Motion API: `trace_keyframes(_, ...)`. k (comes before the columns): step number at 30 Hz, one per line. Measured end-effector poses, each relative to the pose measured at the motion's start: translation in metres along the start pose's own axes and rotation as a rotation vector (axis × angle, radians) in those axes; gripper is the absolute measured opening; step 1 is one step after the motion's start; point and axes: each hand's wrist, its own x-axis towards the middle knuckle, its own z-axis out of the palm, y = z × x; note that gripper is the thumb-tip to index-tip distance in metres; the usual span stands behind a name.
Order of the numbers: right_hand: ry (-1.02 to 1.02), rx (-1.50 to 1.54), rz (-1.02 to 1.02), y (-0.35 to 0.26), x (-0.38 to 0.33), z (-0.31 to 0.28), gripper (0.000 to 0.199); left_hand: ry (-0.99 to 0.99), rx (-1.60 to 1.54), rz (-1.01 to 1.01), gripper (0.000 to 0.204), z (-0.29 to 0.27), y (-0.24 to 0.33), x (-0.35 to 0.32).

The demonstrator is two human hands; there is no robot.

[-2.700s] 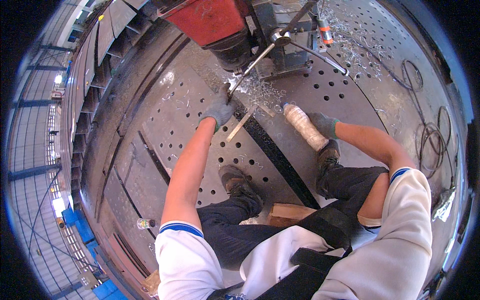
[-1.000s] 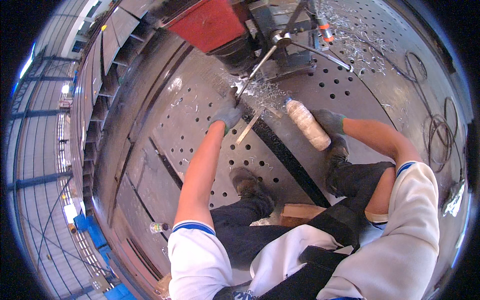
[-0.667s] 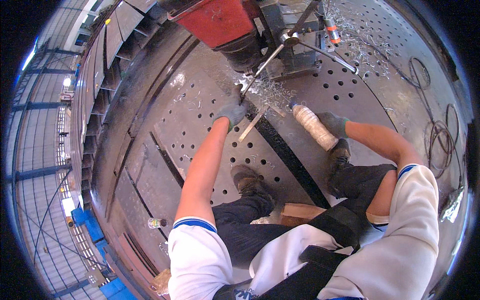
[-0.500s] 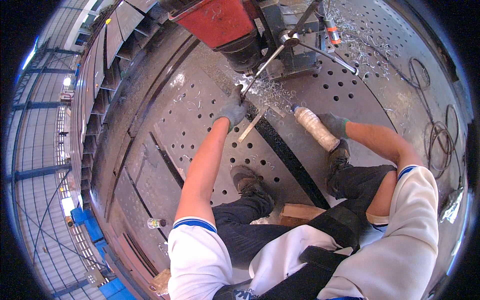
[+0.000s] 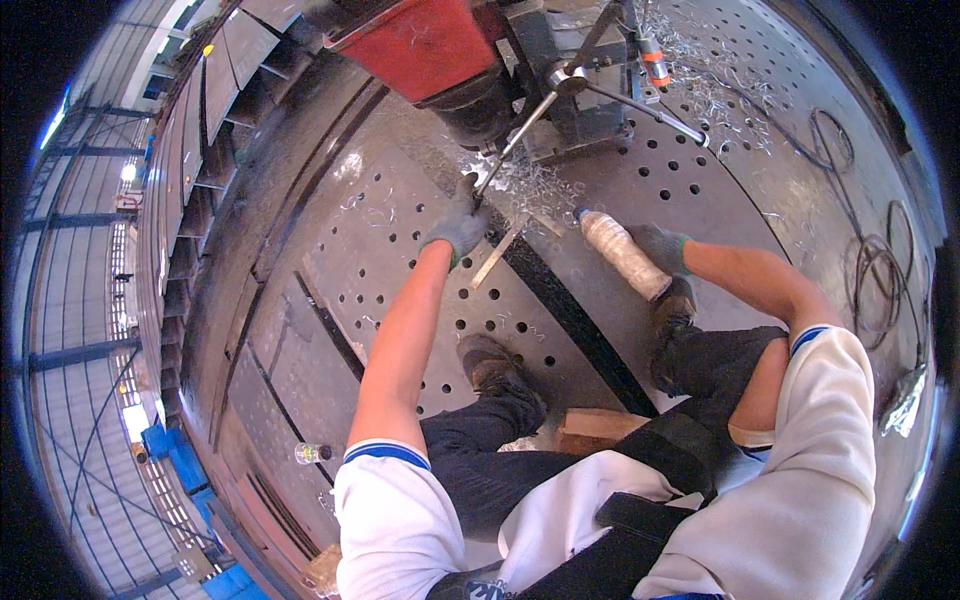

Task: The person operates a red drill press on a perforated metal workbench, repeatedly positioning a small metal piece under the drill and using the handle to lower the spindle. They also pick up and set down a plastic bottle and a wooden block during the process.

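Body: white short-sleeved shirt with blue cuff bands, dark trousers, a black strap across the lap; the person sits on the plate with knees bent.
Seat: a rough brown wooden block lies under the thighs, between the legs.
Boots: two scuffed dark work boots rest flat on the steel, one on each side of a black band.
Floor: a broad grey steel plate with rows of round drilled holes, dull and scratched, crossed by a straight black strip running diagonally.
Small bottle: a clear plastic bottle lies on its side at the plate's left edge, well apart from the hands.
Left hand: the grey knitted-gloved left hand has its fingers curled closed around the end of a thin bright steel feed-lever rod, which slants up to a hub on the machine.
Right hand: the grey-gloved right hand wraps the base of a cloudy ribbed plastic bottle with a blue cap, tilted low, cap pointing toward the drill.
Flat bar: a pale narrow strip lies on the plate just beside the left hand.
Swarf: curly silvery metal shavings heap round the drill foot.
Machine: a boxy red-bodied drill with a dark cylindrical nose stands on the plate, farthest away.
Cable: thin dark wire loops lie at the right.
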Motion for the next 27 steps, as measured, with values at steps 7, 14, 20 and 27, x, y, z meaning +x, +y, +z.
trace_keyframes(7,-0.051,-0.143,-0.069,-0.025,0.005,0.003,0.039,0.02,0.002,-0.006,0.071,-0.004,-0.021,-0.011)
trace_keyframes(14,0.004,-0.012,-0.094,-0.017,0.016,0.01,0.032,0.01,-0.018,-0.039,0.071,-0.002,-0.027,-0.009)
trace_keyframes(20,-0.04,-0.075,-0.082,-0.005,0.009,0.0,0.037,0.003,-0.031,0.005,0.071,0.005,-0.004,0.004)
trace_keyframes(27,-0.078,-0.068,0.041,-0.03,-0.004,-0.006,0.037,0.035,-0.047,0.043,0.071,0.007,-0.012,0.004)
